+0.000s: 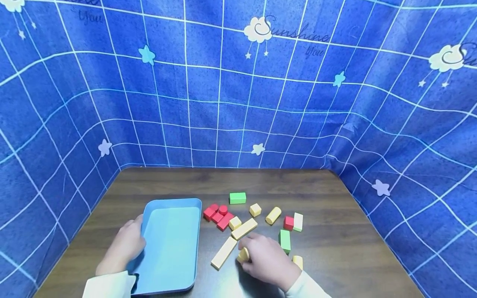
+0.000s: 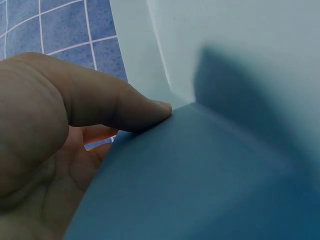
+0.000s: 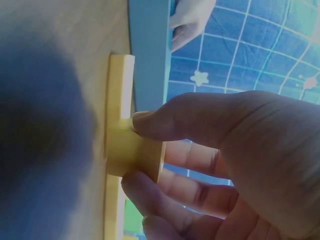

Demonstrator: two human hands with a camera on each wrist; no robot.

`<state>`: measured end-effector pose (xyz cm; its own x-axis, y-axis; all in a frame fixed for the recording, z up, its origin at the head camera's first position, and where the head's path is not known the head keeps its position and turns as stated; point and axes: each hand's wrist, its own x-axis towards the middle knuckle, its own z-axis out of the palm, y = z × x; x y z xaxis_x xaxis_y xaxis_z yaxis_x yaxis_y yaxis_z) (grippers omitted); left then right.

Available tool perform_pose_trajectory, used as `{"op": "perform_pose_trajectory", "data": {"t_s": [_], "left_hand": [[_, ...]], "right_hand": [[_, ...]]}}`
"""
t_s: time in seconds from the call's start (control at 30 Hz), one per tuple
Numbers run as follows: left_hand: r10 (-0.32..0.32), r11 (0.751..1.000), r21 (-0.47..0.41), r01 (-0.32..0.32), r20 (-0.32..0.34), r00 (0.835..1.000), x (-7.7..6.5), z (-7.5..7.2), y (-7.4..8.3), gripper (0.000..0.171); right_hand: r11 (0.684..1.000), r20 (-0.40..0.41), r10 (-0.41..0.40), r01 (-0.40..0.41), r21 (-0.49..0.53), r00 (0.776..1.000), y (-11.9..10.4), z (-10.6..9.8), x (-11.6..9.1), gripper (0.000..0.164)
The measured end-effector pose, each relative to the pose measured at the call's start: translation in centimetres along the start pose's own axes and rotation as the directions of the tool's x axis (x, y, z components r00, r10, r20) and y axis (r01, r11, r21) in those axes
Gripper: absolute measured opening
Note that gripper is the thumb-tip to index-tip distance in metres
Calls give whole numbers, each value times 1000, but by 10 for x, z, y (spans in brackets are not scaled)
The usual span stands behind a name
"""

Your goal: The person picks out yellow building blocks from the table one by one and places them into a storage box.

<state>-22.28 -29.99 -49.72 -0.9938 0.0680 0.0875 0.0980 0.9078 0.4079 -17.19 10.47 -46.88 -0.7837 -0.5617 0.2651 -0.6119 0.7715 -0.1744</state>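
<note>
Pinching a short yellow wooden block (image 1: 243, 255), the right hand's (image 1: 265, 258) fingers hold it at three o'clock of the blue rectangular plastic tray (image 1: 169, 248). The left hand's (image 1: 126, 243) fingers pinch the tray's nine-o'clock wall; a long yellow wooden bar (image 1: 224, 253) lies between.

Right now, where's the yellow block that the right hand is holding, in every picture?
Head: the yellow block is low, near the middle from side to side, in the right hand.
Left wrist: not seen there.
Right wrist: left of the middle, between the thumb and fingers.
Shared landmark: the blue tray, left of the block in head, filling most of left wrist, and above the block in right wrist.
</note>
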Motion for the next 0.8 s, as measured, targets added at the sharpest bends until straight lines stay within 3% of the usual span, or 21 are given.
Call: {"op": "perform_pose_trajectory", "data": {"t_s": [0.33,0.8], "left_hand": [[-34,999,-4,35,21,999,1,-2,1,64],[-22,1000,-2,22,5,1000,0,-4,3,64]], "right_hand": [[999,-27,-37,37,-7,999,-13,-1,15,29],[997,-27,-73,73,1,997,-21,4,34,27]]}}
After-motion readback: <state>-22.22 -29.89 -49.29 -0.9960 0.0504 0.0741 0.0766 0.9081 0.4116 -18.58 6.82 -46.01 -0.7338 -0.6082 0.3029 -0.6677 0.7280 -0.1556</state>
